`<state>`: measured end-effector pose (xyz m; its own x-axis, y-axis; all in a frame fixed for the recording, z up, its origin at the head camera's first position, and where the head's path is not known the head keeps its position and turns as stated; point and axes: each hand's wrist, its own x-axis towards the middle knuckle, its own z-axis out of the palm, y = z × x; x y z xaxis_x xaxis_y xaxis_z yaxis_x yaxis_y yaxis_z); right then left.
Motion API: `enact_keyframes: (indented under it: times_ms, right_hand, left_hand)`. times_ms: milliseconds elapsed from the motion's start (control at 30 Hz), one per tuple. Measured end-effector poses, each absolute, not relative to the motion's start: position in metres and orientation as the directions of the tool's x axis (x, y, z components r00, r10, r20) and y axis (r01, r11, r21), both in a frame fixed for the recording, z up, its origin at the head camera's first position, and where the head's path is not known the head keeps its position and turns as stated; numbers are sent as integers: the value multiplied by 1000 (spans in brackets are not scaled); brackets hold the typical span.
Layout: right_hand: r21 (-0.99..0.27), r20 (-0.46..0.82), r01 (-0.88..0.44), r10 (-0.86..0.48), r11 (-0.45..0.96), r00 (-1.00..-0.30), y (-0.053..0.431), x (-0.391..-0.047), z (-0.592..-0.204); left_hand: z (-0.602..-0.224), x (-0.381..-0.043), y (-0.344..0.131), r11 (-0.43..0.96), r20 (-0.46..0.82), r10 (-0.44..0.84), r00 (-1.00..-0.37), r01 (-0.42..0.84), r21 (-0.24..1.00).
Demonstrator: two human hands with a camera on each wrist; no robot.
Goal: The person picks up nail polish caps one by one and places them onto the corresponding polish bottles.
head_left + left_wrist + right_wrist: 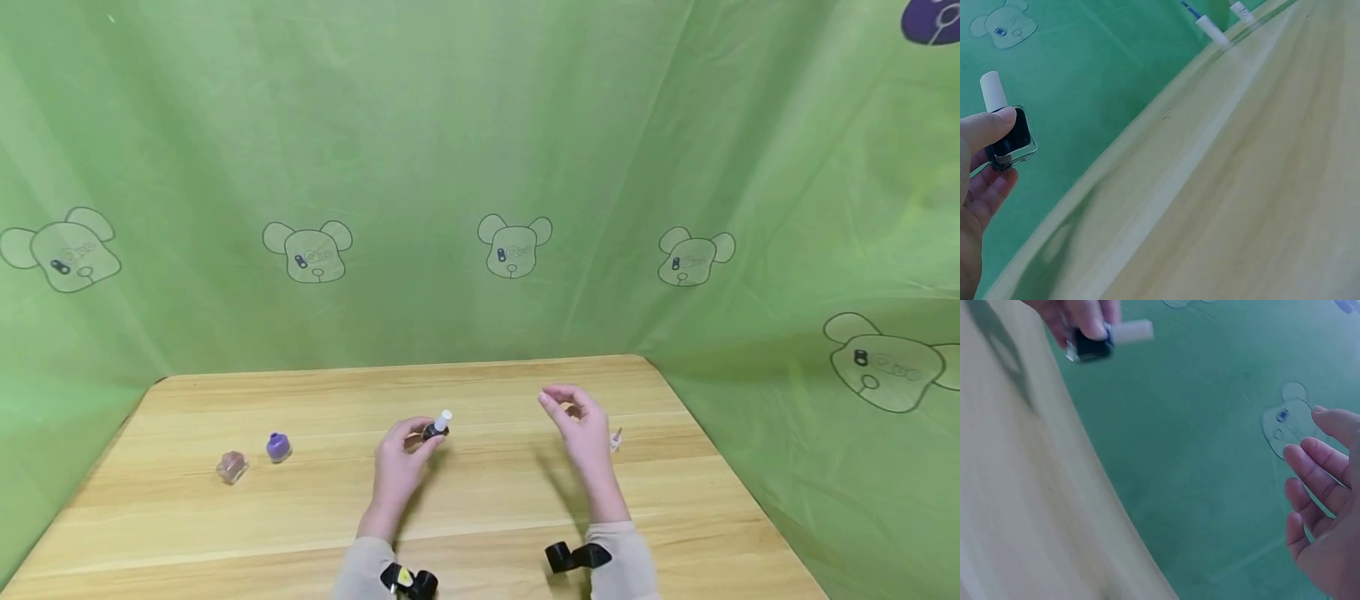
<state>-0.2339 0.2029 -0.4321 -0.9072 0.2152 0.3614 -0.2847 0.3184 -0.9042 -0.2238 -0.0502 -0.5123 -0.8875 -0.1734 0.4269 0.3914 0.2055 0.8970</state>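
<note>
My left hand [397,473] holds a small nail polish bottle [1015,139] above the table, pinched between thumb and fingers. The bottle is clear square glass with dark polish inside, and a white cap [994,91] stands on its neck. Off to the right, my right hand [585,433] hovers over the table with fingers loosely bent and nothing between them. Beyond it lie white brush caps: one [1212,30] has a blue-purple brush, and another [1242,12] is beside it. In the head view my right hand partly hides them.
On the left side of the wooden table [300,517] stand a purple nail polish bottle [278,448] and a pinkish one [232,467], both without caps. A green curtain [420,300] with bear-head prints surrounds the table's back and sides.
</note>
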Motion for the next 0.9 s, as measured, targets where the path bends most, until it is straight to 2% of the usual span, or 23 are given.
enact_keyframes:
  times_ms: [267,400,467,600,900]
  right_hand:
    - [-899,418,-344,297,271,-859,227,-227,-416]
    - [-885,455,-380,323,269,-830,237,-219,-406]
    - [-882,464,-391,337,262,-819,244,-219,-407]
    - [-893,446,-375,379,248,-811,266,-226,-422]
    - [-927,367,-275,465,255,-806,295,-234,-444]
  left_hand:
    - [-507,-226,-59,117,295,-268,-917,273,955]
    - [-492,-219,-60,95,244,-265,-933,227,969]
    - [-487,-217,-61,100,260,-251,-932,243,965]
    - [-487,-218,-64,94,269,-233,-934,254,963]
    - [-519,-250,-80,76,242,-268,-933,230,970]
